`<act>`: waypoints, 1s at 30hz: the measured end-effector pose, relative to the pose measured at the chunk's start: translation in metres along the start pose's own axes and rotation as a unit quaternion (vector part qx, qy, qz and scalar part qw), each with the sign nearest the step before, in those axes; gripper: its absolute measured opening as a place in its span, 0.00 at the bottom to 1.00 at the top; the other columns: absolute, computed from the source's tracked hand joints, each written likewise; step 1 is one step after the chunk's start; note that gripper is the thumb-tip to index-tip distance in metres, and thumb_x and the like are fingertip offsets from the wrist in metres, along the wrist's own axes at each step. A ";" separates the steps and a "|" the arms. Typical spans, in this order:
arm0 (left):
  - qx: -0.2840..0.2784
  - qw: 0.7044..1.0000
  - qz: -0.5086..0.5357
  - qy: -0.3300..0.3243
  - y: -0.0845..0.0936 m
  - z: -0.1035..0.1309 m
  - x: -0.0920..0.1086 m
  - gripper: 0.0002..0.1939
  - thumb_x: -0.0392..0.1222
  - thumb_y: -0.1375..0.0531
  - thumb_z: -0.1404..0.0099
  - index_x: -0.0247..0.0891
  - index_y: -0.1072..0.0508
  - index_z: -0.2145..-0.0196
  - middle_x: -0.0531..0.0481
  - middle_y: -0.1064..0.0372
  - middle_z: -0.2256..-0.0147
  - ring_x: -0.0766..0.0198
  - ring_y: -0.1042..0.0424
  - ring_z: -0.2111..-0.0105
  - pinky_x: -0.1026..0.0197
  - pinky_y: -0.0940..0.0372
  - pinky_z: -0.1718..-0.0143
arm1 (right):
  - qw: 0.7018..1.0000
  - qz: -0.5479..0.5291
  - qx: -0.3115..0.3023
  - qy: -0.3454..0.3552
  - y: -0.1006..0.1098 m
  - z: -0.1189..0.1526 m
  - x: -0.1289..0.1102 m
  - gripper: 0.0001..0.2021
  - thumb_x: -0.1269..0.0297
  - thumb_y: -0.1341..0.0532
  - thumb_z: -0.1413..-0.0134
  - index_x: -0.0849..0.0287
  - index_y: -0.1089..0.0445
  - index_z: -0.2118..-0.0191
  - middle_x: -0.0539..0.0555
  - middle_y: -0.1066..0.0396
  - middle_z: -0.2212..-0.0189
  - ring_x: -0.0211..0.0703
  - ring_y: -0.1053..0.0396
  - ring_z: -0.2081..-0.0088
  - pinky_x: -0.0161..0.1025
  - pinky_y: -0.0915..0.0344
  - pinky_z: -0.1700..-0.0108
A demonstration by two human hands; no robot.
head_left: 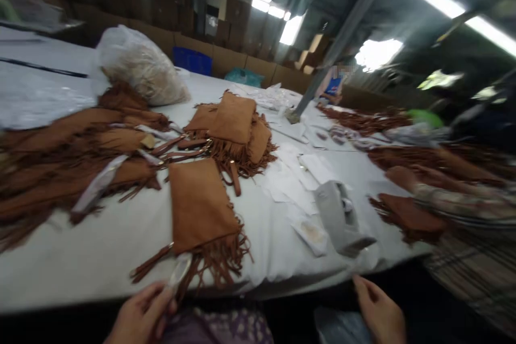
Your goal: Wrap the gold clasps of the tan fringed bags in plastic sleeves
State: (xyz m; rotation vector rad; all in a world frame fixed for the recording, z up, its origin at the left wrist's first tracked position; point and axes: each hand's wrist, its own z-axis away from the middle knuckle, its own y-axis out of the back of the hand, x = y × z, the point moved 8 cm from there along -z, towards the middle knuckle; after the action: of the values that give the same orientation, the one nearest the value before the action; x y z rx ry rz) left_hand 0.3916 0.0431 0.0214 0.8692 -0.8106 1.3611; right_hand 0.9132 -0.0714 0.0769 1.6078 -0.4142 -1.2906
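Note:
My left hand [143, 309] is closed at the table's front edge, its fingers pinching a pale wrapped strip [180, 271]. That strip lies against the fringe of a tan suede fringed pouch [201, 204], which rests flat on the table with its wrist strap [153, 262] off to the left. Further right, my right hand [381, 306] is held low by the table edge, thumb and forefinger together; anything between them is too small to make out. Beyond the near pouch, several similar pouches [234, 118] are stacked with straps and fringes hanging out.
Brown fringed pieces [60, 161] heap up on the left, below a stuffed clear plastic bag [139, 67]. A grey tape dispenser [338, 215] and white papers [286, 177] lie right of centre. At right, a co-worker's sleeved arm [451, 201] reaches over another pouch [411, 215]. A post [342, 37] rises behind.

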 end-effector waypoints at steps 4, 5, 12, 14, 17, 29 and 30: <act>-0.043 0.999 0.015 -0.025 -0.007 -0.010 -0.001 0.25 0.63 0.41 0.46 0.34 0.28 0.68 0.52 0.32 0.78 0.73 0.44 0.87 0.69 0.52 0.87 | 0.974 -0.099 -0.147 0.144 -0.063 0.076 -0.092 0.18 0.45 0.36 0.68 0.52 0.24 0.72 0.55 0.23 0.69 0.57 0.28 0.63 0.41 0.34 0.61; -0.039 0.999 0.015 -0.030 -0.006 -0.011 -0.001 0.25 0.62 0.42 0.44 0.34 0.28 0.67 0.52 0.32 0.78 0.73 0.44 0.87 0.69 0.52 0.86 | 0.955 -0.134 -0.182 0.191 -0.073 0.103 -0.121 0.17 0.45 0.35 0.67 0.53 0.24 0.73 0.55 0.24 0.70 0.55 0.29 0.64 0.40 0.34 0.62; -0.015 0.994 -0.032 -0.104 -0.003 -0.001 0.010 0.20 0.55 0.45 0.37 0.33 0.26 0.64 0.51 0.33 0.76 0.69 0.39 0.82 0.68 0.46 0.81 | 0.731 -0.239 -0.562 0.303 -0.143 0.270 -0.251 0.16 0.51 0.40 0.46 0.60 0.26 0.71 0.53 0.29 0.75 0.42 0.35 0.71 0.35 0.38 0.67; -0.016 0.990 -0.047 -0.132 -0.002 0.002 0.017 0.18 0.53 0.46 0.36 0.34 0.26 0.65 0.51 0.33 0.75 0.68 0.38 0.79 0.68 0.44 0.78 | 0.710 -0.263 -0.585 0.289 -0.155 0.282 -0.262 0.16 0.52 0.39 0.46 0.61 0.26 0.71 0.52 0.30 0.74 0.40 0.36 0.71 0.34 0.40 0.67; -0.022 0.988 -0.049 -0.142 -0.002 0.002 0.022 0.17 0.52 0.46 0.35 0.34 0.27 0.66 0.51 0.34 0.75 0.68 0.38 0.78 0.69 0.43 0.78 | 0.703 -0.298 -0.599 0.243 -0.168 0.284 -0.265 0.17 0.51 0.39 0.46 0.62 0.28 0.72 0.49 0.35 0.78 0.35 0.42 0.75 0.32 0.45 0.72; -0.054 0.995 0.026 -0.078 -0.007 -0.006 0.003 0.22 0.59 0.45 0.39 0.33 0.30 0.68 0.53 0.35 0.78 0.72 0.43 0.86 0.70 0.48 0.86 | 0.686 -0.348 -0.637 0.052 -0.192 0.288 -0.234 0.19 0.49 0.32 0.56 0.61 0.34 0.77 0.46 0.39 0.83 0.30 0.48 0.81 0.30 0.53 0.78; -0.051 0.995 0.020 -0.088 -0.008 -0.005 0.005 0.22 0.58 0.45 0.39 0.33 0.29 0.68 0.54 0.36 0.78 0.72 0.43 0.85 0.70 0.48 0.85 | 0.673 -0.359 -0.645 0.035 -0.192 0.292 -0.236 0.19 0.49 0.32 0.56 0.62 0.34 0.77 0.46 0.39 0.83 0.30 0.47 0.81 0.30 0.53 0.78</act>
State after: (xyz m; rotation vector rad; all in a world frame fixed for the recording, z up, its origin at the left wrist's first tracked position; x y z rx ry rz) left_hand 0.3995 0.0494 0.0234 0.9052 -1.0300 1.2776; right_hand 0.5108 0.0539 0.0594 0.4841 1.1336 -1.4603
